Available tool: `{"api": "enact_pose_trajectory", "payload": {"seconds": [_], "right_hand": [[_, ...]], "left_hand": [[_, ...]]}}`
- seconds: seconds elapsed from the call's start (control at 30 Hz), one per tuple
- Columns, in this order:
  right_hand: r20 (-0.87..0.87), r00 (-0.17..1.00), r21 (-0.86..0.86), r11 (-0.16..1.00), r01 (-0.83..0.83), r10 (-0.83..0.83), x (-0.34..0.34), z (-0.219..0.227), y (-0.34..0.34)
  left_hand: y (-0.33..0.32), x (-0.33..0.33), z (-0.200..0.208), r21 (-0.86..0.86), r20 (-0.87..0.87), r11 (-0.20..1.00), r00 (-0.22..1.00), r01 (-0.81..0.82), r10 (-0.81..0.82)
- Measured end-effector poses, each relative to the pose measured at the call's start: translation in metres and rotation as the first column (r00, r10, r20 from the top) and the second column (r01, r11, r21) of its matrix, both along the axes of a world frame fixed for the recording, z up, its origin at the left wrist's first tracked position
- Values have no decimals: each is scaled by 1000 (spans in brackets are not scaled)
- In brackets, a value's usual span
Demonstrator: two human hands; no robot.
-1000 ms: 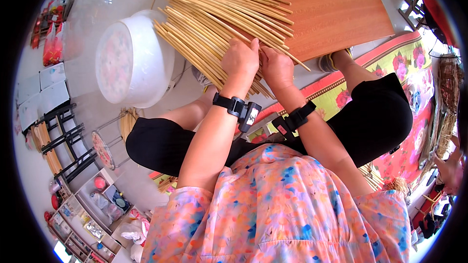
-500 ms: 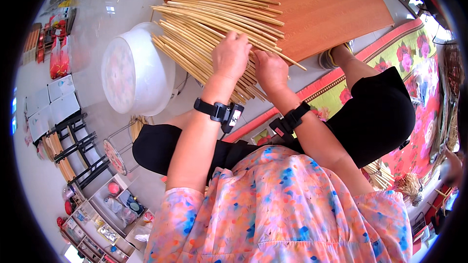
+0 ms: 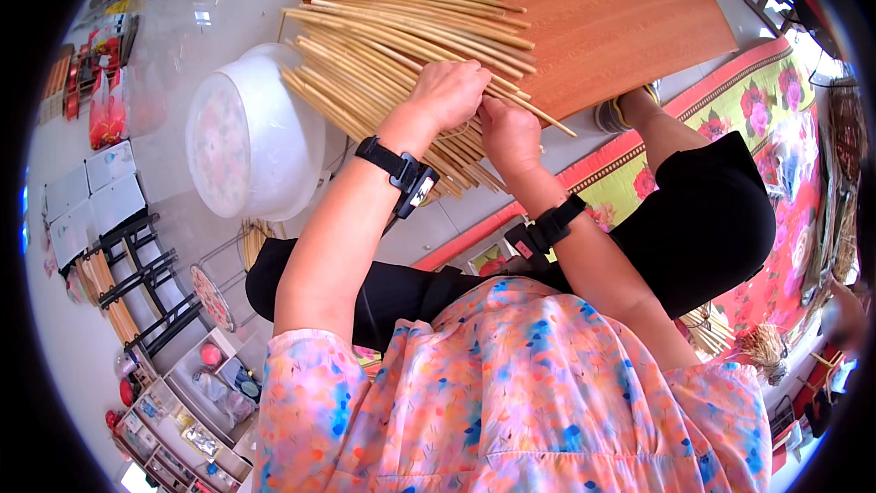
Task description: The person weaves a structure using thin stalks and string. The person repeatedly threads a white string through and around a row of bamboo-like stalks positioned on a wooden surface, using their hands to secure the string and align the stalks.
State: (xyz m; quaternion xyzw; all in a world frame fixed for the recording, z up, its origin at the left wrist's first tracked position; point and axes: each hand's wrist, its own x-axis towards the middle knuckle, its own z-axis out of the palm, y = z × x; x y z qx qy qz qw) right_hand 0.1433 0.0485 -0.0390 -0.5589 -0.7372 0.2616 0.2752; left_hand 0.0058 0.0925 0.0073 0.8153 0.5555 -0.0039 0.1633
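Observation:
A row of straw-coloured stalks (image 3: 383, 32) lies fanned side by side on the orange-brown board, their near ends sticking out past its edge. My left hand (image 3: 447, 94) is over the right part of the row, fingers bent and drawn together against the stalks. Close beside it, my right hand (image 3: 511, 134) is closed, its thumb and finger pinched at the last stalks of the row. The fingertips of both hands almost meet. Whatever sits between them is too small or hidden to tell. Each wrist wears a black strap with a small device.
The orange-brown board (image 3: 630, 14) stretches beyond the stalks. On the left stands a whitish translucent tub (image 3: 265, 137). A flowered mat (image 3: 730, 123) covers floor at the right, with a bundle of stalks (image 3: 707, 327) by it. Shelves and folding frames line the left side.
My left hand has shifted right and slightly up, turning over toward my right hand, and its elbow has swung out left. The right hand stays nearly in place, closed.

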Motion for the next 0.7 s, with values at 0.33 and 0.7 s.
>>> {"api": "enact_pose_trajectory", "payload": {"seconds": [0.33,0.7], "right_hand": [[-88,996,-16,1000,-24,23,1,-1,14],[-93,995,19,999,-34,36,0,-3,9]], "left_hand": [[9,-5,-15,213,161,977,986,13,-48],[26,21,-12,186,587,915,787,-358,188]]}}
